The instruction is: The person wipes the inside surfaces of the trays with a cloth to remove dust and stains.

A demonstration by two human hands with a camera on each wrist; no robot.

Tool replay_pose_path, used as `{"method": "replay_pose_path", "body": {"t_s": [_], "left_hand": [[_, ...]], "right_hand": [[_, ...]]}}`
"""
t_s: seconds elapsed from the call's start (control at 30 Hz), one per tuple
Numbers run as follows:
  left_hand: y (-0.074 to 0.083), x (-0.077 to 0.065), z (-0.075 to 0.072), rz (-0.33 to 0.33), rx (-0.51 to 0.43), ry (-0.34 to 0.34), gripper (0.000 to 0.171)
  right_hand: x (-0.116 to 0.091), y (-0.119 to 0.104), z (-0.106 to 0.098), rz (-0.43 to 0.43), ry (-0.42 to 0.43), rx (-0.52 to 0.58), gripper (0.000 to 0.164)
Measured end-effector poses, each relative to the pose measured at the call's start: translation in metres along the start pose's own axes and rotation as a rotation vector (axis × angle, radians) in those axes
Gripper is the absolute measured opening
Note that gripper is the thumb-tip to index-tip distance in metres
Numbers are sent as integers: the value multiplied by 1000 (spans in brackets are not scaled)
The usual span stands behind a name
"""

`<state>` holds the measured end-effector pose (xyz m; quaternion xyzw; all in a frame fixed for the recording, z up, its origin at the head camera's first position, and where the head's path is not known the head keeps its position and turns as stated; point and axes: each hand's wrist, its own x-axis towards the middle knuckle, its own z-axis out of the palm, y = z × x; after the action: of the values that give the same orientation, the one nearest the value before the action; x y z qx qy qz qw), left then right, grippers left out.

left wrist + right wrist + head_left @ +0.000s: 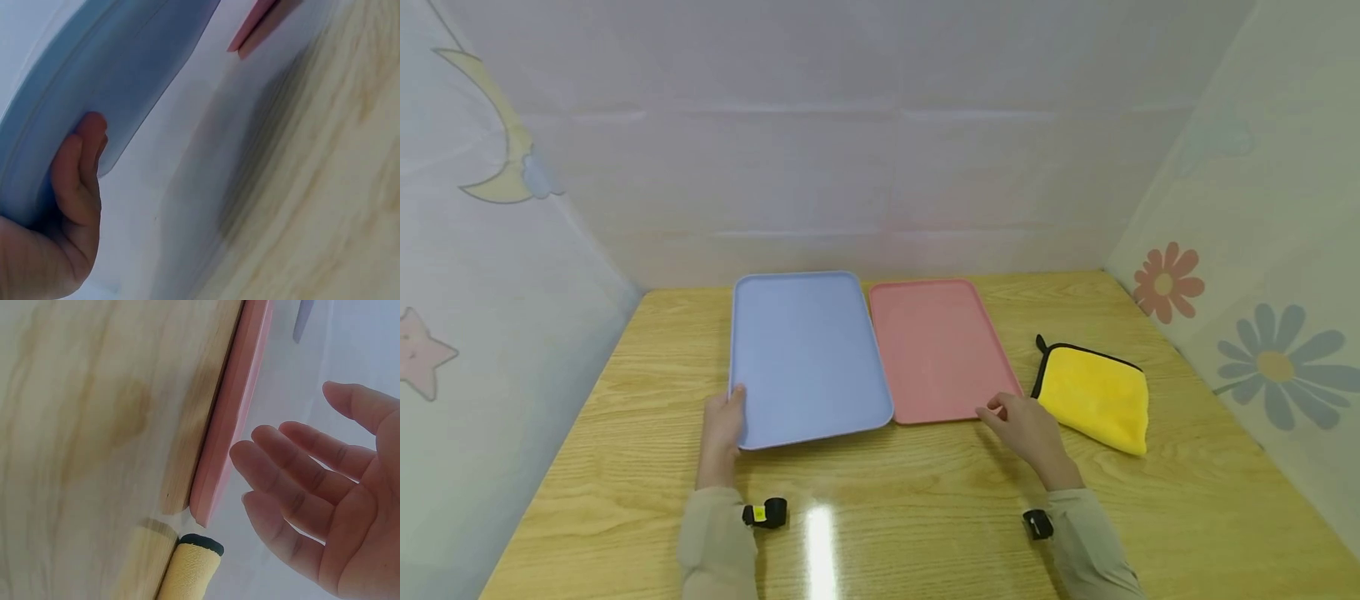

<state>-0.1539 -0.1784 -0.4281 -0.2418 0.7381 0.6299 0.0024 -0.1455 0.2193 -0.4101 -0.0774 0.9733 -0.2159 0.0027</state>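
Observation:
My left hand (722,425) grips a light blue tray (805,358) by its left edge near the front corner. The thumb lies on the rim, and in the left wrist view the fingers (78,181) curl against the tray's underside. That tray is raised off the table, with a shadow below it. Beside it a pink tray (940,350) lies flat. My right hand (1022,429) is over the pink tray's near right corner, holding nothing; its fingers (294,487) are loosely bent and spread in the right wrist view.
A folded yellow cloth (1093,396) with black edging lies right of the pink tray. The wooden table (887,517) meets a pale backdrop (850,167) behind, with printed side walls left and right. Each wrist wears a small black camera.

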Motion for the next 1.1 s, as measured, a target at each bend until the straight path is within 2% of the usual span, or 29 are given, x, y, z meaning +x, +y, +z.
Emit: {"method": "replay_pose_path", "body": {"t_s": [0.57,0.93,1.1], "left_hand": [[10,-39,32,99,-92,44,36],[15,-56,49,175,-144,48,36],[15,-60,54,187,-149,50,35]], "right_hand": [[-3,4,1,6,11,17,28],[-5,12,0,37,20,14,29],[-7,22,-5,61,46,29,31]]}}
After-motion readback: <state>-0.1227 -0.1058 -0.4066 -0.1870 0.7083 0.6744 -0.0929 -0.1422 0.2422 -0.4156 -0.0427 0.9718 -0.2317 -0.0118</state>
